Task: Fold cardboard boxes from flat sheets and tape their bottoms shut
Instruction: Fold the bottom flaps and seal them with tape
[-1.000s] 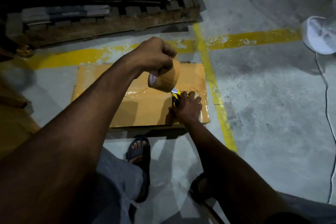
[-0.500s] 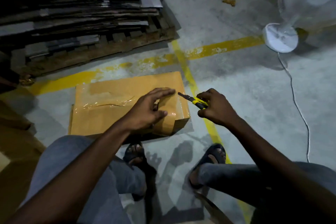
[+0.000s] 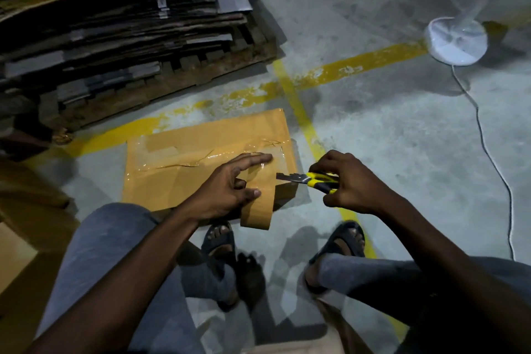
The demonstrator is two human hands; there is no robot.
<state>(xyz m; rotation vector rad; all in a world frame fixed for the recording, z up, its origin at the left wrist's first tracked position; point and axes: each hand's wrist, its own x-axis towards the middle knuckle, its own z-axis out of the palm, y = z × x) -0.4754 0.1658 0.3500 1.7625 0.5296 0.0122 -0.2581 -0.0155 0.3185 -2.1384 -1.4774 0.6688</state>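
Observation:
A brown cardboard box (image 3: pixel 186 178) lies on the concrete floor in front of my feet, with shiny clear tape along its upward face. My left hand (image 3: pixel 227 187) holds a roll of tape (image 3: pixel 260 204) over the box's near right corner, the thumb through the roll and the fingers stretched out over the taped seam. My right hand (image 3: pixel 349 181) grips a yellow and black utility knife (image 3: pixel 310 179) just right of the box. Its blade points left at the roll.
A wooden pallet (image 3: pixel 161 86) stacked with flat cardboard sheets stands at the back left. A white pedestal fan (image 3: pixel 459 40) stands at the right, its cord (image 3: pixel 485 149) trailing along the floor. Yellow lines (image 3: pixel 304 121) cross the floor. More cardboard (image 3: pixel 26 238) sits at the left.
The knife hand has come off the box and moved right. The tape roll dropped from above the box to its near right corner. The view has shifted up and to the right.

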